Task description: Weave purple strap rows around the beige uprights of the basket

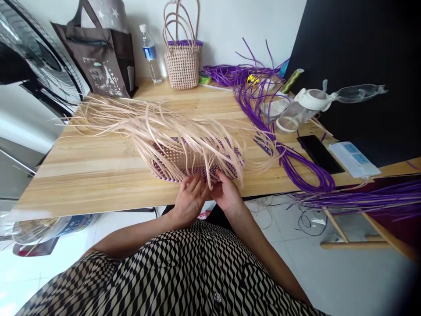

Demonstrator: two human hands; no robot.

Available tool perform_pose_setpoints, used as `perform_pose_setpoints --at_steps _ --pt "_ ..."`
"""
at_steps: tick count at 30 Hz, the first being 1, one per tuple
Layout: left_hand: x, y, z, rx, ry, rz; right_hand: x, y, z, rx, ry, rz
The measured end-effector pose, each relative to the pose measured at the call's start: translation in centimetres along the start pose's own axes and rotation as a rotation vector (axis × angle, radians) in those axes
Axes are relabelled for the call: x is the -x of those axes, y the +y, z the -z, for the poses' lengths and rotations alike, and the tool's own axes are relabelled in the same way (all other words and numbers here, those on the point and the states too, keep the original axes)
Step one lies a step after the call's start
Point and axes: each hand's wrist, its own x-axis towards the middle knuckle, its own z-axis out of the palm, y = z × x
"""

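As the wood-grain table (pixel 85 171) spans the frame, a woven beige-and-purple basket (pixel 173 157) lies at centre beneath loose beige strips (pixel 144 123).
Purple strips (pixel 251 112) curl from upper right towards right of centre; a beige woven handbag (pixel 182 68) stands at upper centre. Just below centre, the left hand (pixel 190 199), fingers close together, and the right hand (pixel 226 193), thumb raised, meet the basket's near edge; whether either pinches a strip, I cannot tell.

Pale strands (pixel 187 125) partly hide the weaving (pixel 176 156) — the left edge crops the fan (pixel 41 50).
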Motion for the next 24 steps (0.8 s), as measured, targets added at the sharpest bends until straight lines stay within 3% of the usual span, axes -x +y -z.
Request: perform_pose_setpoints --at_steps 13,17,21,24 --pt "2.7 -0.1 -0.4 0.05 0.055 0.071 1.3 1.5 -0.3 0.021 -0.075 0.073" --pt "3.7 -0.2 -0.5 0.105 0.125 0.049 1.2 1.8 -0.1 0.069 -0.147 0.17" --pt "4.1 -0.1 -0.5 0.118 0.138 0.018 1.5 1.8 -0.1 0.102 -0.212 0.172" --pt "3.9 0.1 -0.3 0.123 0.139 0.018 1.6 1.5 -0.3 0.109 -0.179 0.167"
